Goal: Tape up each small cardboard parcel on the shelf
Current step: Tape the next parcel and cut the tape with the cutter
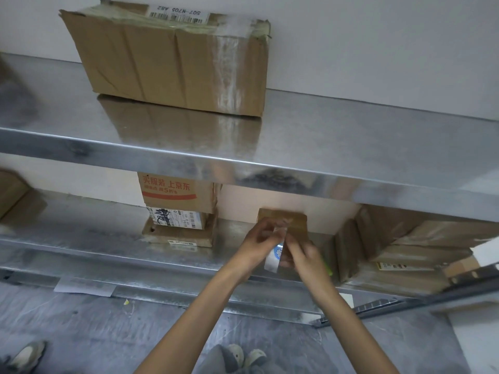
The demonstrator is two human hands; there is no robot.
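- Metal rack: upper shelf carries one big box, closed and taped over – contents not visible.
- Lower shelf: printed stack of boxes at left-centre, a pile of flat boxes at right, and a box edge at far left. All are closed, so we can't see inside any of them.
- Small parcel sits at the back of the lower shelf between the stack and the right pile, flaps closed, just behind both hands.
- Left hand: fingers curled, seemingly pinching the loose tape end, though it is blurred.
- Right hand: fingers curled round the tape roll, which is held just in front of the parcel.
- Step, as we judge it: pulling a strip free, none laid on this parcel yet.
- Next move calls for pressing the end onto the parcel top, running the tape across the seam, then tearing it off.
- Small green item by the right wrist – can't tell what it is.
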